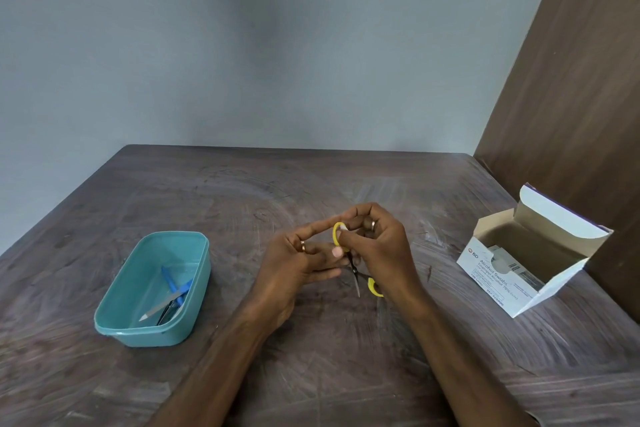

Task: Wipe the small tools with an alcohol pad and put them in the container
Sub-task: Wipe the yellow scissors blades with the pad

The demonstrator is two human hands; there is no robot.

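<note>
On the counter [311, 374], the left hand [301, 263] is gripping the scissors [353, 267] steady while the right hand [381, 243] is pinching the pad [343, 227], rubbing a handle; the container [194, 291] is waiting left.

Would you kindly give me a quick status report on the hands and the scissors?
Left hand and right hand both on scissors, white pad at yellow handle. Container holds other tools. Table path to it looks clear.

table [311, 374]: scuffed matt wood | container [197, 291]: smooth teal plastic | box [491, 274]: white cardboard
</note>
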